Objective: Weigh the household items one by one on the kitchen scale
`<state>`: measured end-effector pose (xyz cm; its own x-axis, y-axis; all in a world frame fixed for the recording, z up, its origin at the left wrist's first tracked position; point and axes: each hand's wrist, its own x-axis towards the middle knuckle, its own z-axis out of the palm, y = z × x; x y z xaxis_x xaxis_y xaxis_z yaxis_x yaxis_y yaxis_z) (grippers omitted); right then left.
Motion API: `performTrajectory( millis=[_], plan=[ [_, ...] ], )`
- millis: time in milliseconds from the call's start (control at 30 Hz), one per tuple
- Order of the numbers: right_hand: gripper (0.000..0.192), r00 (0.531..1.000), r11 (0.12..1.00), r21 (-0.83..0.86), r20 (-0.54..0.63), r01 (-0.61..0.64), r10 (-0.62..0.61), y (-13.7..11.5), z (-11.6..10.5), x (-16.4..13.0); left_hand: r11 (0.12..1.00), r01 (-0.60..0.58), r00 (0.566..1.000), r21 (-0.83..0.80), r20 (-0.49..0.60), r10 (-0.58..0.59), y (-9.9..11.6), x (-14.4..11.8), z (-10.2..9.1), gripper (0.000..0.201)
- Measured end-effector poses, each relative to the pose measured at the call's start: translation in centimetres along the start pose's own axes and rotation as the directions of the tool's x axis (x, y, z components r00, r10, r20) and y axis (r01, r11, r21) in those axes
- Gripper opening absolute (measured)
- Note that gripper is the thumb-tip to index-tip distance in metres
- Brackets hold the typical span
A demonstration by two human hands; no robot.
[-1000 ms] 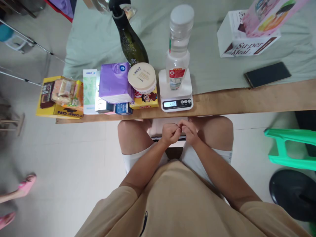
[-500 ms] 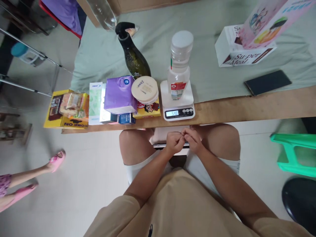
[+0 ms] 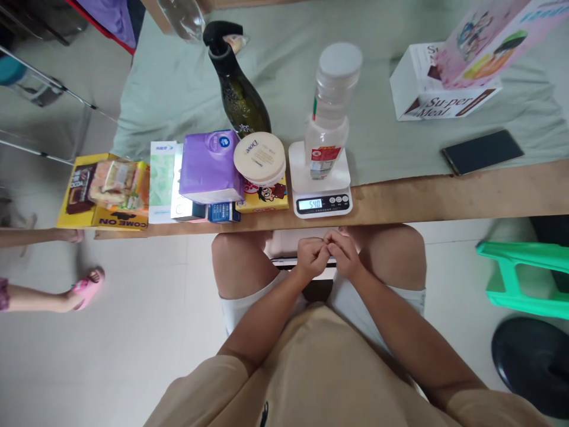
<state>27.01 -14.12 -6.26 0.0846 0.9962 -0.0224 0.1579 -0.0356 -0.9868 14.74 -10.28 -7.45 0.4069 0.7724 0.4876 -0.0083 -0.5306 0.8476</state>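
Below the scale [image 3: 320, 190], left hand [image 3: 311, 256] and right hand [image 3: 343, 254] touch fingertips.

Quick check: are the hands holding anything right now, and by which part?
Cannot tell: left hand and right hand are curled, fingertips together; nothing shows between them.

Left hand [image 3: 311, 256] and right hand [image 3: 343, 255] curled, fingertips touching.

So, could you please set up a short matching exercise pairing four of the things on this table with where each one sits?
Things:
1. water bottle
2. round tub
3. phone
4. purple pack

Places:
A. flat on the green cloth, far right
B. upright on the scale
C. left of the round tub
D. on the yellow box

Pairs: 1-B, 2-D, 3-A, 4-C
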Motion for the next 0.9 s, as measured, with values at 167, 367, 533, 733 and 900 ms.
performTrajectory(
  millis=[167,367,533,733,900],
  plan=[
    [0.047,0.999,0.999,-0.003,-0.028,0.042,-0.042,-1.1,-0.4,-0.5,0.999,-0.033,0.999,-0.010,-0.016,0.033,1.8,1.0,-0.7,0.051],
    [0.028,0.949,0.990,-0.030,-0.281,0.137,-0.140,-6.0,-2.9,1.4,0.962,-0.266,0.955,0.066,-0.119,0.272,7.7,9.4,-4.7,0.039],
    [0.038,0.869,0.957,-0.134,-0.403,0.256,-0.289,-10.7,-4.0,7.5,0.942,-0.259,0.942,0.212,-0.161,0.295,10.7,15.3,-7.1,0.030],
    [0.078,0.915,0.957,-0.107,-0.281,0.269,-0.289,-11.0,-2.7,11.7,0.993,0.031,0.997,0.111,0.063,-0.038,6.5,12.8,-6.7,0.076],
    [0.066,0.918,0.980,-0.147,-0.354,0.132,-0.177,-11.5,-2.1,12.7,0.997,0.054,0.997,0.049,0.049,-0.056,5.8,12.9,-5.0,0.090]
  ],
)
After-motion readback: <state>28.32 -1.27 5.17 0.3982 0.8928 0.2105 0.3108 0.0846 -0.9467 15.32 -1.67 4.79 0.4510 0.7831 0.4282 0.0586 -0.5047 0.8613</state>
